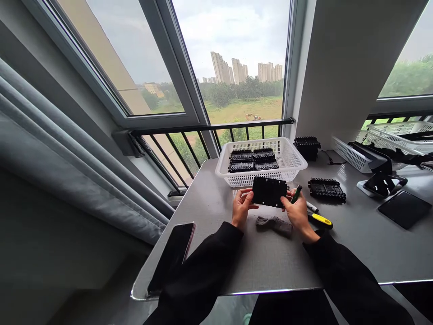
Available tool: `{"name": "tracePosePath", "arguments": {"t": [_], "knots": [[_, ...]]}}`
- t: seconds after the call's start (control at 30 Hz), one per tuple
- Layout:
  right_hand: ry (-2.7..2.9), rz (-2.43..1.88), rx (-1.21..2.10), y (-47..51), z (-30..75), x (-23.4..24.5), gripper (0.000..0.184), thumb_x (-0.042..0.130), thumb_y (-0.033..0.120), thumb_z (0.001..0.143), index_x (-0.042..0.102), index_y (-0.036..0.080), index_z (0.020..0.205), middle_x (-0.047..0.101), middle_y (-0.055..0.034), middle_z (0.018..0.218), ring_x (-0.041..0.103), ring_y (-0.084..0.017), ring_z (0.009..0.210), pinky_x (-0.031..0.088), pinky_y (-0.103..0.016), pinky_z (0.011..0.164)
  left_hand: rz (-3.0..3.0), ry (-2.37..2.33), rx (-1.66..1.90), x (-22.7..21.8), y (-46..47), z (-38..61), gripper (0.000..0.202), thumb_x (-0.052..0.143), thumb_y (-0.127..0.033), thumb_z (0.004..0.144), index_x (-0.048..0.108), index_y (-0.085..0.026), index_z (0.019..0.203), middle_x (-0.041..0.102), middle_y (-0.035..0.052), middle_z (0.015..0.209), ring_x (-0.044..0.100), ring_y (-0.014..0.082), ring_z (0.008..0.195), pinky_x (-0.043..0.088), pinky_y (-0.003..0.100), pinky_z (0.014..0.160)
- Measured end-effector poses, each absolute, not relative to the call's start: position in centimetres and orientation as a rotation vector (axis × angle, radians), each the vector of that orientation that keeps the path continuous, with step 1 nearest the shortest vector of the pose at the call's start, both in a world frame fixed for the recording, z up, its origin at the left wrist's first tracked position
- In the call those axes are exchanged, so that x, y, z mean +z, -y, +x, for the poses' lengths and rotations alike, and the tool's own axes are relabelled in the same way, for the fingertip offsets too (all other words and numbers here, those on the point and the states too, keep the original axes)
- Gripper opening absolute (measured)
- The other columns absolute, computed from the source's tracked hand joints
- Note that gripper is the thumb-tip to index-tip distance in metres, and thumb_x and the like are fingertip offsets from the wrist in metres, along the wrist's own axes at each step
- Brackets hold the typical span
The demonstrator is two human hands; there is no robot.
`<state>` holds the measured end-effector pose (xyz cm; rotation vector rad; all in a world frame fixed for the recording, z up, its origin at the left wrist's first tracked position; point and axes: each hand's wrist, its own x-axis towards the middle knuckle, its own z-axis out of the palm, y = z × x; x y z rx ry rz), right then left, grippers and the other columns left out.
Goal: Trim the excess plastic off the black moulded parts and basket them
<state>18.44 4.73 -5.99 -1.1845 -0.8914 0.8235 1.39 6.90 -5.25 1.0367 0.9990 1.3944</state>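
I hold a flat black plastic part (269,192) between both hands above the grey table (264,257). My left hand (241,209) grips its left edge, fingers closed on it. My right hand (297,211) grips its right edge and also holds a thin dark green pen-like tool (297,193) that sticks up between the fingers. A grey cloth (274,224) lies on the table just below the part. Behind it stands a white plastic basket (292,163) with several similar black parts (253,160) inside.
Another black part (326,189) lies right of my hands, one more (306,146) behind the basket. A yellow-handled tool (320,220) and a marker (311,207) lie by my right wrist. A phone (172,257) rests at the table's left corner. White baskets (352,155), a stand (380,180) and a dark tablet (404,208) sit at right.
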Motion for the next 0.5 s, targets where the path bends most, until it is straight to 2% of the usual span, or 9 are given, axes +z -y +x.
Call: {"name": "tracePosePath", "arguments": {"t": [0.13, 0.23, 0.33, 0.5], "knots": [[0.913, -1.228, 0.7, -5.1, 19.06, -6.32, 0.028, 0.065, 0.034, 0.067, 0.043, 0.023, 0.081, 0.064, -0.0063, 0.092, 0.061, -0.022, 0.077, 0.047, -0.028, 0.051, 1.118, -1.051, 1.276, -5.8, -7.3, 1.11, 0.051, 0.076, -0.05, 0.064, 0.058, -0.015, 0.097, 0.052, -0.0081, 0.051, 0.053, 0.0088, 0.047, 0.056, 0.026, 0.051], [0.979, -1.275, 0.57, -5.13, 19.27, -6.31, 0.023, 0.063, 0.032, 0.07, 0.045, 0.022, 0.08, 0.064, -0.006, 0.09, 0.06, -0.023, 0.082, 0.05, -0.036, 0.068, 1.149, -1.093, 1.213, -6.06, -7.44, 1.07, 0.051, 0.076, -0.05, 0.064, 0.059, -0.015, 0.097, 0.056, -0.0065, 0.051, 0.058, 0.0105, 0.048, 0.055, 0.025, 0.05], [1.044, -1.279, 0.477, -5.1, 19.36, -6.15, 0.02, 0.059, 0.031, 0.073, 0.041, 0.023, 0.077, 0.064, -0.0047, 0.089, 0.06, -0.022, 0.085, 0.045, -0.04, 0.082, 1.174, -1.107, 1.188, -5.89, -7.37, 1.08, 0.05, 0.074, -0.05, 0.065, 0.059, -0.014, 0.098, 0.061, -0.0035, 0.054, 0.061, 0.0123, 0.05, 0.054, 0.024, 0.05], [1.098, -1.359, 0.308, -4.77, 19.54, -5.34, 0.023, 0.057, 0.036, 0.077, 0.039, 0.024, 0.079, 0.054, -0.0022, 0.087, 0.052, -0.02, 0.08, 0.041, -0.039, 0.083, 1.264, -1.094, 1.192, -5.1, -6.8, 1.12, 0.038, 0.075, -0.044, 0.065, 0.059, -0.015, 0.085, 0.062, -0.002, 0.053, 0.062, 0.0139, 0.05, 0.054, 0.026, 0.051]]}}
